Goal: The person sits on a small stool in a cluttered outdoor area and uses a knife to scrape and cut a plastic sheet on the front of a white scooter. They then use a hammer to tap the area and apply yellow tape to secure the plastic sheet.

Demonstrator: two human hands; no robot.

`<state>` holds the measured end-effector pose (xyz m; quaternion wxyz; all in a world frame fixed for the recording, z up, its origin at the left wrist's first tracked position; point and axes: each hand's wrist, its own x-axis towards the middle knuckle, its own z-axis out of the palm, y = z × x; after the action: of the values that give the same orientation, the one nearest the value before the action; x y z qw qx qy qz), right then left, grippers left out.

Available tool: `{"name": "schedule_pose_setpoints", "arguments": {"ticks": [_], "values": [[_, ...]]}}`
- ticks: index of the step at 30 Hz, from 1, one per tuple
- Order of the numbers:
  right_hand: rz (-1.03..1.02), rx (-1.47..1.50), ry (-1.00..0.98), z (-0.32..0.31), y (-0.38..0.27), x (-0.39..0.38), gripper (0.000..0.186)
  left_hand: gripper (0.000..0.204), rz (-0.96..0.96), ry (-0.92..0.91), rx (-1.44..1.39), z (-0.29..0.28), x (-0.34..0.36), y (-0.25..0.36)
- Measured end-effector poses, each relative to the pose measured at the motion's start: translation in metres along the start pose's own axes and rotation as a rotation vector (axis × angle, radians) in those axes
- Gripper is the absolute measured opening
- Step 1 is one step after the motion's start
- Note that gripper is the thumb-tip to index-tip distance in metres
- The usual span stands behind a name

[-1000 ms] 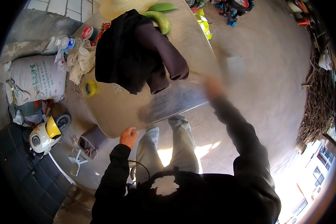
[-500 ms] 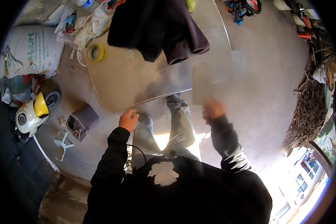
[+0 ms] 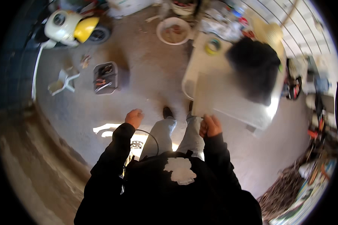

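I see the pale thin sheet point(image 3: 204, 98) just beyond the right hand point(image 3: 211, 126), its fingers seemingly pinching the near edge; I'd guess it's light, stiffish and slick, best held there. The left hand point(image 3: 134, 118) has loosely curled fingers, apparently holding nothing, and the tool bin point(image 3: 116, 77), formerly left of them, now sits ahead-left

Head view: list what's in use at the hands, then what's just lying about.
At the hands:
right hand, at a pale sheet-like shape too blurred to name
left hand, nothing visible in it

Apparently lying about:
black cloth
yellow tape roll
tool container
white basin
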<state>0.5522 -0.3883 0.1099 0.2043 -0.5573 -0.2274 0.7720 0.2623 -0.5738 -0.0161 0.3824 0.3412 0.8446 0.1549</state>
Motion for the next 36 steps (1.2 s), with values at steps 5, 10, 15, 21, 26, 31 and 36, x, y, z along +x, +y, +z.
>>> {"name": "schedule_pose_setpoints", "arguments": {"ticks": [5, 10, 15, 21, 26, 31, 36], "values": [[0.166, -0.314, 0.01, 0.041, 0.025, 0.035, 0.02, 0.026, -0.128, 0.146, -0.075, -0.018, -0.022, -0.038], [0.204, -0.522, 0.012, 0.088, 0.044, 0.067, 0.022, 0.032, -0.262, 0.099, -0.2, -0.036, -0.052, -0.083], [0.265, -0.66, -0.015, 0.156, 0.054, 0.084, 0.022, 0.028, -0.411, 0.291, -0.374, -0.036, -0.092, -0.164], [0.25, -0.89, -0.083, 0.257, 0.104, 0.102, 0.024, 0.019, -0.522, 0.385, -0.362, -0.044, -0.174, -0.255], [0.322, -0.933, -0.15, 0.352, 0.165, 0.107, 0.023, 0.031, -0.783, 0.617, -0.65, -0.095, -0.201, -0.325], [0.337, -1.018, -0.237, 0.443, 0.206, 0.089, 0.022, 0.029, -0.717, 0.668, -0.626, -0.159, -0.191, -0.38], [0.355, -0.993, -0.169, 0.49, 0.243, 0.113, 0.02, 0.031, -0.618, 0.692, -0.635, -0.228, -0.158, -0.433]]}}
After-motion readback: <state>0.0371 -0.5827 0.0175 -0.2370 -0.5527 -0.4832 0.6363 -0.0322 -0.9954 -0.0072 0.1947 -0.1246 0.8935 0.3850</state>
